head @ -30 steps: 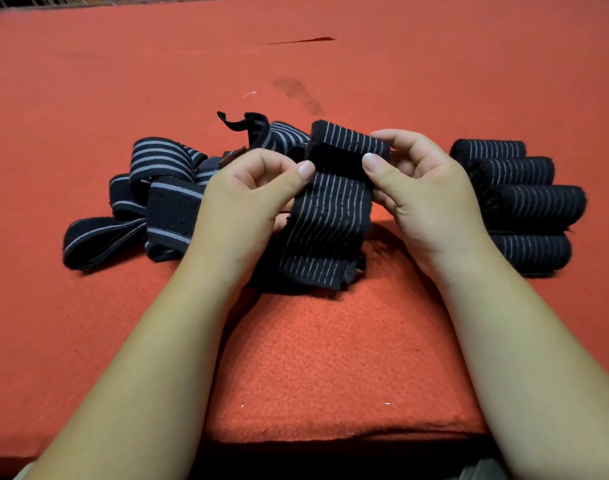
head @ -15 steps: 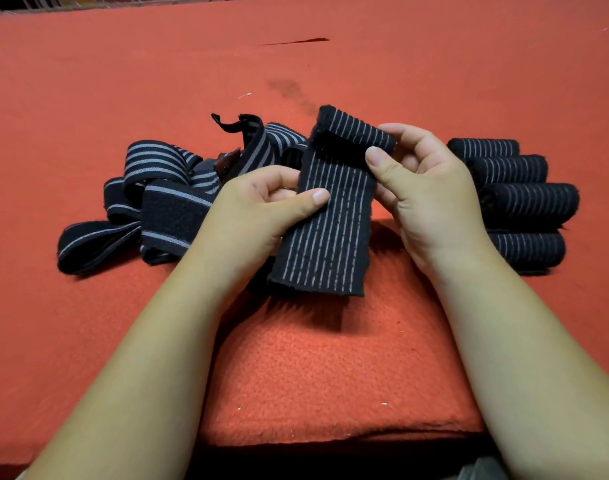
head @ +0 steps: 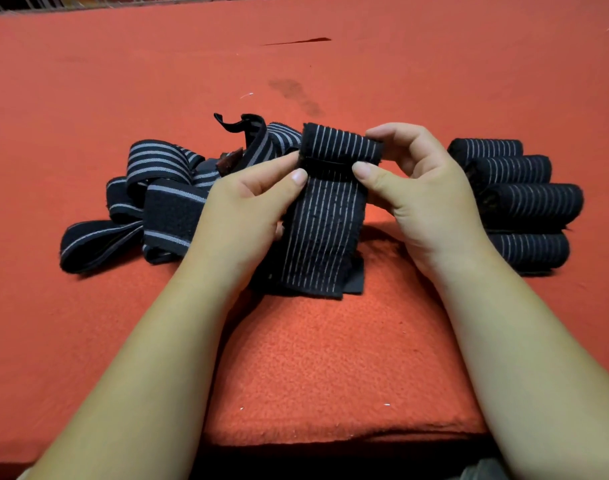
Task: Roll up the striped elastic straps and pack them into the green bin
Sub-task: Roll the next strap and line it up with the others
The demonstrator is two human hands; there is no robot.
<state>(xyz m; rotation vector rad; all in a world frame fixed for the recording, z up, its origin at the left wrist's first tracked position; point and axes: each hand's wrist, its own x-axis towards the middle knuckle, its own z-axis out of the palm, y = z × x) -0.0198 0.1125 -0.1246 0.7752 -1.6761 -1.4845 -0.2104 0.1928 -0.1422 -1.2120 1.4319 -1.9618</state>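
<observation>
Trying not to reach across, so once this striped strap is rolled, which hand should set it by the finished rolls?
Probably right: the right hand pinches the half-rolled dark striped elastic strap, and the finished black striped rolls lie just beside it, farther from the left hand.

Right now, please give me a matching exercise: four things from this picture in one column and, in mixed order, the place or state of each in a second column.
Things:
1. held strap
2. loose straps
3. finished rolls
4. dark stain

Places or states:
A. lying in a row on the person's right
B. tangled heap on the person's left
C. far end turned over into a first roll
D. on the red cloth, beyond the straps

Pairs: 1-C, 2-B, 3-A, 4-D.
</observation>
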